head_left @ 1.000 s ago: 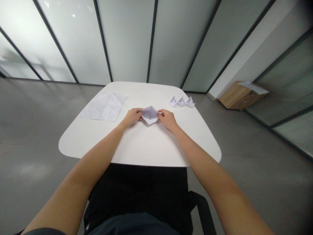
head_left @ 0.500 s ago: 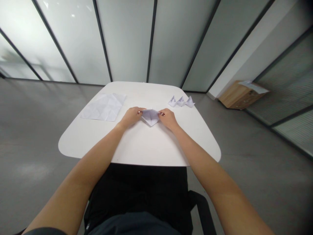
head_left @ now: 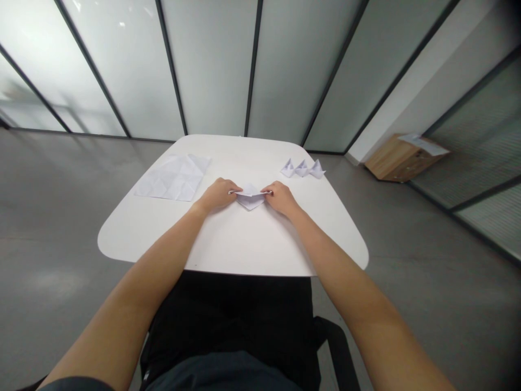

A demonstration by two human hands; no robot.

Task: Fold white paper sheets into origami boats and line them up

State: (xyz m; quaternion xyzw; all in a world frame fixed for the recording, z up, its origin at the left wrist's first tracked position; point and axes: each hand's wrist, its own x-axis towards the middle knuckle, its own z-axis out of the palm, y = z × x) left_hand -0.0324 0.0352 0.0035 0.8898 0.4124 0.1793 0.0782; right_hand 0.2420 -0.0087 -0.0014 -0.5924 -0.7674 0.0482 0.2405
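Observation:
A folded white paper (head_left: 250, 201) is held at the middle of the white table. My left hand (head_left: 220, 193) pinches its left corner and my right hand (head_left: 280, 196) pinches the right one. A pointed flap stands up behind the edge between my hands, and the front part comes to a point toward me. Fingers hide both side corners. Beyond my right hand, three small folded paper boats (head_left: 302, 169) stand in a row.
Creased white paper sheets (head_left: 173, 178) lie flat on the left of the white table (head_left: 252, 250). A wooden box (head_left: 402, 157) with paper on top stands on the floor at right. Frosted glass panels rise behind the table. A black chair armrest (head_left: 336, 347) is at lower right.
The folded paper's side corners have been pulled out and its middle has opened, so a peak now shows behind the front edge. Both hands keep nearly the same place.

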